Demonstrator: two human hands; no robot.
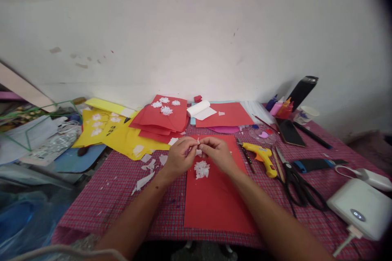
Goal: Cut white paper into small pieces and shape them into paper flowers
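My left hand (181, 154) and my right hand (216, 151) meet fingertip to fingertip over the top of a red paper sheet (219, 208). Pinched between them is a tiny piece of white paper (198, 141), mostly covered by the fingers. Just below, a heap of crumpled white paper bits (201, 169) lies on the red sheet. Torn white paper scraps (143, 182) are scattered on the checked cloth left of my left hand.
Stacked red papers (165, 116) with white paper clusters lie behind, beside a white paper roll (199, 108). Yellow papers (122, 134) spread left. On the right are a yellow glue gun (260, 157), black-handled scissors (301, 189), a phone (290, 132), paint bottles (277, 107) and a white power bank (359, 206).
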